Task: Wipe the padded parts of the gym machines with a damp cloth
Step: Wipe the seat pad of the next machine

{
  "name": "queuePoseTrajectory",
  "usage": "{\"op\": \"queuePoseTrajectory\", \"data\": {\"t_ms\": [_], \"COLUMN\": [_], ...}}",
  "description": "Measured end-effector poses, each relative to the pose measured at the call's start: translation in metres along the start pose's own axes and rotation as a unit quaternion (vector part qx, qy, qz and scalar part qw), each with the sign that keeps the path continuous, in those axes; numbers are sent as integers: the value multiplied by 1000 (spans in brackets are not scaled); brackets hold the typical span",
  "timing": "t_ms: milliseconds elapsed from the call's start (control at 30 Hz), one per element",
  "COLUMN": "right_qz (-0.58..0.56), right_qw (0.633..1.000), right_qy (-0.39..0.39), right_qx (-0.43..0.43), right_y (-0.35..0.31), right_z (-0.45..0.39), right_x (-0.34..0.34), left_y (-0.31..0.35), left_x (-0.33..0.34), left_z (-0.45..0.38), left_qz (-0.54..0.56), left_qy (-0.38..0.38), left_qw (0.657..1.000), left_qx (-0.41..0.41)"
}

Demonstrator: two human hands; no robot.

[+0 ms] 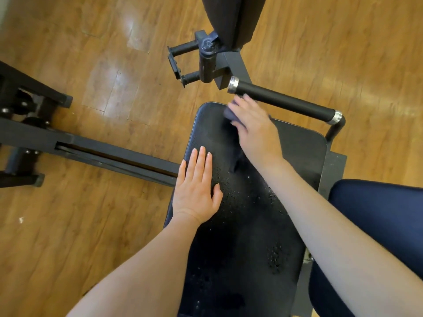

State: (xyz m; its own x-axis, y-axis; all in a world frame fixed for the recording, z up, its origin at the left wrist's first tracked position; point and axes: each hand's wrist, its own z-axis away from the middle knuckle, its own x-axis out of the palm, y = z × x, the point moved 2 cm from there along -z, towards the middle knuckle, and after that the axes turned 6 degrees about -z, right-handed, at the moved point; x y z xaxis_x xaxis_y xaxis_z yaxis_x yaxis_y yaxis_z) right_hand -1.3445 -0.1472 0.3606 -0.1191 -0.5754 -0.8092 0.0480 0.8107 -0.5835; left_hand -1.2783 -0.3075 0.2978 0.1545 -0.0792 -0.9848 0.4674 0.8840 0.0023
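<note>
A black padded vinyl seat point(247, 220), beaded with water droplets, filled the lower centre of the frame. A crumpled dark blue-grey cloth point(230, 113) lay at its upper end.

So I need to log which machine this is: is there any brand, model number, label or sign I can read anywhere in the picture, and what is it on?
None: no readable text in this view.
Seat pad: water drops only, no logo.
Handle: plain black grip with silver end rings, no marking.
Pivot bracket: a bolt head, no lettering.
Cloth under the right hand: no tag showing.
Left hand covers no label that shows.
</note>
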Motion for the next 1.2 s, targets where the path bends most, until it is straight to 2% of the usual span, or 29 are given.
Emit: {"op": "queuePoseTrajectory", "data": {"t_ms": [133, 167, 300, 467, 600, 767, 867, 967, 1033, 1133, 1200], "right_qz": [16, 30, 34, 34, 2, 11, 10, 16, 27, 40, 32], "right_qw": [995, 993, 990, 991, 997, 988, 990, 998, 999, 980, 971], "right_qy": [-99, -103, -81, -86, -45, -82, -56, -18, 24, 81, 115], "right_qx": [-30, -50, -110, -92, -60, -128, -126, -66, 29, 174, 208], "right_y": [-11, -9, 8, 30, 14, -6, 3, 26, 55, 92, 95], "right_z": [-40, -38, 3, 68, 48, 7, 20, 48, 75, 110, 113], "right_x": [49, 57, 47, 19, 21, 55, 54, 31, 4, -36, -45], "left_y": [0, 0, -1, 0, 0, 0, 0, 0, -1, 0, 0], "left_x": [-1, -2, -1, -1, -2, -2, -2, -2, -2, -2, -2], "left_z": [0, 0, 1, 1, 1, 1, 1, 2, 2, 2, 3], "left_qz": [-2, -1, 3, 6, 11, 4, 8, 20, 19, 13, 16], "left_qy": [5, 9, 18, 9, 14, 13, 22, 20, 16, 8, 7], "left_qw": [1000, 1000, 1000, 1000, 1000, 1000, 1000, 1000, 1000, 1000, 1000], "left_qx": [4, 5, 3, 5, 6, 4, 3, 7, 5, 0, -3]}}
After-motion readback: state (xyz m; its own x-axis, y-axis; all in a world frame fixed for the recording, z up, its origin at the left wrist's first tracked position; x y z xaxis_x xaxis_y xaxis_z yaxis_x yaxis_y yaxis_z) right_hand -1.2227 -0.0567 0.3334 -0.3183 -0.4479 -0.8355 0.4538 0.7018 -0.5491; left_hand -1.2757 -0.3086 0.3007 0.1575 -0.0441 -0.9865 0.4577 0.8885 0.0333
